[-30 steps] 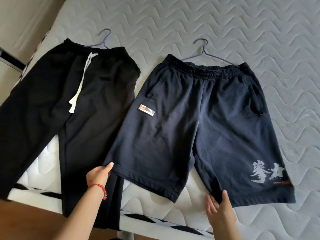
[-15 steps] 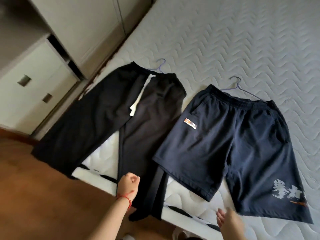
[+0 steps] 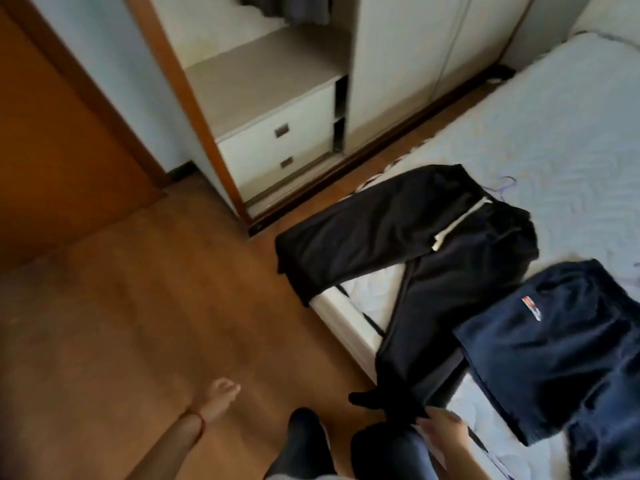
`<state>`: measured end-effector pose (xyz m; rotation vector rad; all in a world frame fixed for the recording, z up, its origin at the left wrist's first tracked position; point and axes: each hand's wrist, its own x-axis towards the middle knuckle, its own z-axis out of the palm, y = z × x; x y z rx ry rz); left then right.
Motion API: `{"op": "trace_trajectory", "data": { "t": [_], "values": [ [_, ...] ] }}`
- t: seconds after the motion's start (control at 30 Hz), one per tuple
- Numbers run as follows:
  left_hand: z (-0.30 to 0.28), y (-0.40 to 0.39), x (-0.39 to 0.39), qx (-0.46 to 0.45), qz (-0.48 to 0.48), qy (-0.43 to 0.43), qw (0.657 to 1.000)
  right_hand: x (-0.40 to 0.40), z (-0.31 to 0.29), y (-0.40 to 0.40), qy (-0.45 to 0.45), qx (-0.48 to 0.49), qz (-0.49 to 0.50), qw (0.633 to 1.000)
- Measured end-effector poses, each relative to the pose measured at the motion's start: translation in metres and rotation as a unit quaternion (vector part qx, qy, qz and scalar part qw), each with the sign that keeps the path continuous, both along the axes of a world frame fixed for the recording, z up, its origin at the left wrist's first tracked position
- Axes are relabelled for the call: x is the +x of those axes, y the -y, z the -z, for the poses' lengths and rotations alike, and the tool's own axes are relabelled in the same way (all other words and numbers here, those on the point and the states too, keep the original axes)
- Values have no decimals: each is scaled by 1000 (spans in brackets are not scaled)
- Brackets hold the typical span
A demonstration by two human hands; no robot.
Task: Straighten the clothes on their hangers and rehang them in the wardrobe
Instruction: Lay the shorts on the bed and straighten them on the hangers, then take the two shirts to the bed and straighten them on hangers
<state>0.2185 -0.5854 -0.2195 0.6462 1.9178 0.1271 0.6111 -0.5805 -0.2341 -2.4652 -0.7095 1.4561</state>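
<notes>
Wooden flooring (image 3: 131, 323) is seen beside the bed (image 3: 554, 133); the left hand (image 3: 220, 398) hangs loose-fingered, empty; black trousers (image 3: 415, 237) (hem draped) are touched by the right hand (image 3: 445, 427), its grip unclear.

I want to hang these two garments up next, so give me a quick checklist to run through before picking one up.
1. Black trousers flat on the mattress: not ok, one leg hangs over the edge toward the floor.
2. Navy shorts spread flat: ok.
3. Hanger hook above the trousers' waistband reachable: ok.
4. Shorts' hanger seated: cannot tell, out of view.
5. Wardrobe open: ok.
6. Left hand free: ok; right hand at the trouser hem, grip cannot tell.
</notes>
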Motion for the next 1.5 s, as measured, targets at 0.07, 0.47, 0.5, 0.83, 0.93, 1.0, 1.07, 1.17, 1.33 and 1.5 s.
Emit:
{"op": "trace_trajectory", "data": {
  "t": [0.07, 0.47, 0.5, 0.83, 0.93, 1.0, 1.07, 1.17, 1.33, 1.5],
  "values": [
    [-17, 15, -21, 12, -55, 5, 998, -21, -14, -16, -30, -27, -38, 998],
    [-29, 4, -52, -41, -350, 51, 934, -100, -15, -181, -74, -72, -79, 991],
    [-33, -5, -54, -34, -366, 50, 929, -110, -16, -196, -81, -76, -92, 989],
    [-39, -92, -120, 14, -454, 58, 889, -227, -25, -328, -131, -76, -109, 982],
    [-30, -122, -155, -2, -451, 64, 890, -253, -22, -361, -141, -81, -83, 983],
    [-28, -150, -184, -10, -447, 67, 892, -269, -21, -380, -150, -74, -51, 985],
    [-28, -185, -217, -11, -434, 57, 899, -282, -21, -399, -157, -69, -12, 985],
    [-35, -250, -261, -3, -374, 38, 927, -303, -26, -422, -143, -66, 20, 987],
    [-48, -373, -300, 13, -219, 42, 975, -330, -30, -456, -127, -60, 74, 987],
    [-67, -483, -276, 38, -103, 61, 992, -322, -27, -466, -137, -70, 157, 975]
  ]
}}
